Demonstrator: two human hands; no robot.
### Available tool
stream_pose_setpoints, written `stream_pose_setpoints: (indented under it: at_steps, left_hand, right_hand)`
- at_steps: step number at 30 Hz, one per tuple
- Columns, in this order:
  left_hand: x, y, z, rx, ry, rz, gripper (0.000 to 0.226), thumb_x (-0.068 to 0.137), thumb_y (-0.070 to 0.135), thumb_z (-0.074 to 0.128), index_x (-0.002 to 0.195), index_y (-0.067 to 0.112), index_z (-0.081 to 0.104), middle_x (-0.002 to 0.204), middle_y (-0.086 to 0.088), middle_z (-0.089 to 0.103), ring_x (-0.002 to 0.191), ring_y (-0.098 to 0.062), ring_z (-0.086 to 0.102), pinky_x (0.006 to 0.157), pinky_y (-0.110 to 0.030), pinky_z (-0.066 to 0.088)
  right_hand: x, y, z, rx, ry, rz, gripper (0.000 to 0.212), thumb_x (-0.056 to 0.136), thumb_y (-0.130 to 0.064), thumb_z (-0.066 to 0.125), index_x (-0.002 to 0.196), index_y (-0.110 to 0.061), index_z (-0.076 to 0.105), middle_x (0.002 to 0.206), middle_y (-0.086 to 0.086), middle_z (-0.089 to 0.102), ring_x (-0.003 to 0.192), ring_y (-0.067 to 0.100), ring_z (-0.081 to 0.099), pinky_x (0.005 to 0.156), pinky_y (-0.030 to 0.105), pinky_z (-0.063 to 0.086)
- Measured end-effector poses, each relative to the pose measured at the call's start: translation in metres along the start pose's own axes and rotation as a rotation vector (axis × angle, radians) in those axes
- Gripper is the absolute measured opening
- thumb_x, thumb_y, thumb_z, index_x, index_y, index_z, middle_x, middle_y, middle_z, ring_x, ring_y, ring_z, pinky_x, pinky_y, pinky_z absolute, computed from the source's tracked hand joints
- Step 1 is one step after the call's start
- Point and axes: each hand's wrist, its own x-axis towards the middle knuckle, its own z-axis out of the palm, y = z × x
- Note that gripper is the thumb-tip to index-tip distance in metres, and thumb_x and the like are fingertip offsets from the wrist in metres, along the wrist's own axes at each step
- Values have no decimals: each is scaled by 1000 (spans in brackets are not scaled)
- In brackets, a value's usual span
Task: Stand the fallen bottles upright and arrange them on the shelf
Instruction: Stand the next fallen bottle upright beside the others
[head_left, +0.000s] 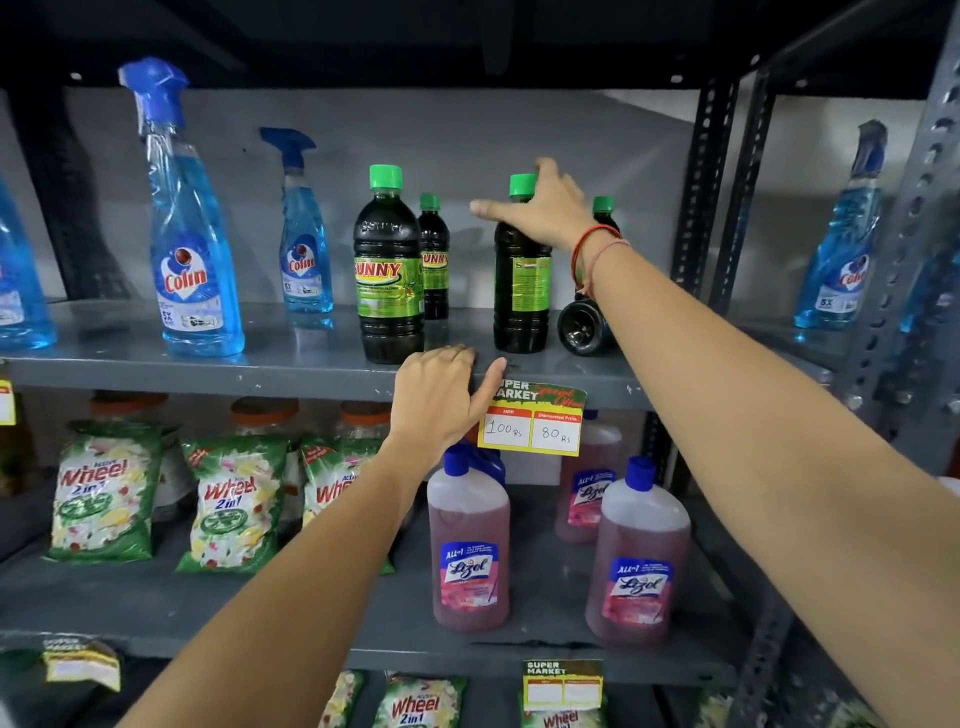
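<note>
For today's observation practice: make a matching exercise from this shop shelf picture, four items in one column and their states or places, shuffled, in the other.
Items
1. front Sunny bottle
2. dark bottle by the right forearm
3. left hand
4. Lizol bottles

States or places
A. resting on the shelf edge
B. lying on its side
C. one shelf lower
D. upright, label facing out

Pairs: 1-D, 2-B, 3-A, 4-C

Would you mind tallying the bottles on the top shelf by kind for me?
Blue Colin spray bottles: 3 on this shelf unit, one cut off at the left edge
Dark Sunny bottles standing: 4
Dark bottle lying on its side: 1
Total: 8, not counting the spray bottle on the neighbouring rack.
</note>
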Motion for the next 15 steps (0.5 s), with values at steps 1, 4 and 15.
stream_pose_setpoints:
  at_steps: [1, 4, 15]
  left_hand:
    - [0, 0, 0, 1, 3, -1, 63, 91, 52, 27, 83, 6, 69, 77, -10, 73, 71, -25, 67, 63, -33, 48]
    - [-1, 1, 0, 0, 3, -8, 60, 92, 51, 31, 81, 5, 70, 77, -10, 73, 70, -25, 67, 62, -34, 48]
    - [1, -1, 5, -12, -24, -12, 65, 91, 53, 26, 85, 6, 70, 84, -11, 74, 78, -26, 68, 69, -36, 51]
  right_hand:
    - [-1, -2, -3, 110, -60, 59, 100, 70, -62, 66, 143, -9, 24, 139, 13, 43, 126, 31, 42, 102, 42, 40]
    - [-1, 0, -13, 389, -214, 144, 63, 75, -30, 69, 128, -9, 43, 100, 3, 59, 97, 19, 58, 70, 29, 50]
    - [-10, 23, -2, 392, -162, 102, 58, 78, -45, 66, 122, -13, 43, 122, 3, 55, 115, 20, 51, 78, 29, 44]
